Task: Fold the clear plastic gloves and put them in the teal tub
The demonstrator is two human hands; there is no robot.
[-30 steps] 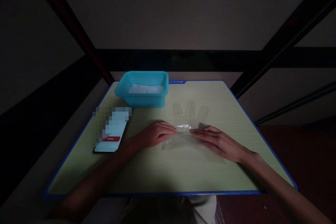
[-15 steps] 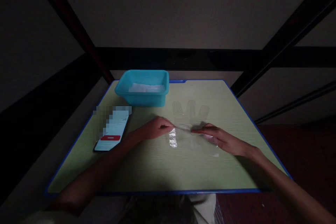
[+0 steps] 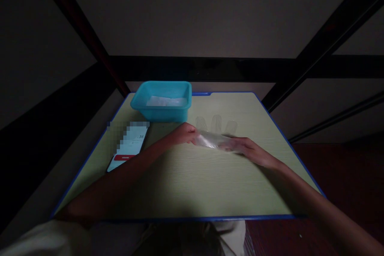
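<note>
Thin, clear plastic glove (image 3: 210, 141) held between left grip (image 3: 183, 133) and right grip (image 3: 246, 147)

With the left grip, pinching the gathered, shiny film at its left end, thumb and fingers pressed together around it. With the right grip, meeting the opposite end, fingers straight and close together, partly showing through the film; impossible to tell whether pinching it or lying beneath or inside. Between the two grips, a bright, creased band of the glove; just beyond that span, three faint finger shapes (image 3: 216, 123) pointing away. Below both grips, a rectangular pale wood-grain table (image 3: 192, 192) with blue edging. Just beyond the left grip and a little to its left, a teal rectangular plastic tub (image 3: 162, 114) with white, sheet-like material (image 3: 166, 101) inside. Farther left of the left grip, a black-edged rectangular phone (image 3: 133, 140) with a lit screen, partly hidden by pixelation, with a red bar (image 3: 121, 157) near its lower end and the left forearm (image 3: 120, 184) in front of one corner.
</note>
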